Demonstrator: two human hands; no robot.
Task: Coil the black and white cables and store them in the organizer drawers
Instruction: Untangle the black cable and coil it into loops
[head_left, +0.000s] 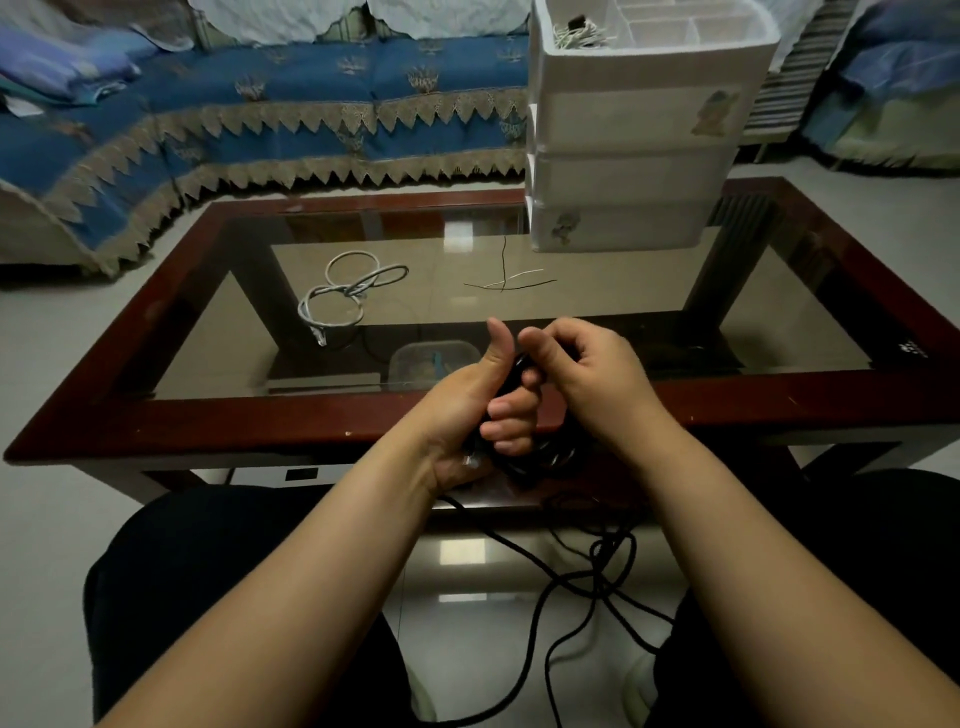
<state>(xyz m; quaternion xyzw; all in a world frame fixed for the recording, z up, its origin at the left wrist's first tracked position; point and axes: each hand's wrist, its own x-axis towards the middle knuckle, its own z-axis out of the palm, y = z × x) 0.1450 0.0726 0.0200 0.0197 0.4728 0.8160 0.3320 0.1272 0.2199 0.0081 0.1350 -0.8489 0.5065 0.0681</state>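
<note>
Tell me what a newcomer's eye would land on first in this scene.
First, the left hand and right hand, meeting at centre over the table's near edge, both gripping a partly coiled black cable whose loose length trails to the floor between the knees. Next, the tall white plastic organizer at the far right of the glass-topped wooden coffee table. Then the loosely looped white cable lying left of centre.

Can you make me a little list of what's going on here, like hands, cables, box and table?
left hand: grips the coiled part of the thin black cable, thumb up
right hand: pinches the same cable at the top of the coil
loose end: hangs tangled toward the floor between the knees
grey-white cable: lies in loose loops on the glass-topped wooden table
white plastic drawer organizer: stands at the table's far side, a pale bundle in its top tray
thin ties: lie on the glass near the organizer
</note>
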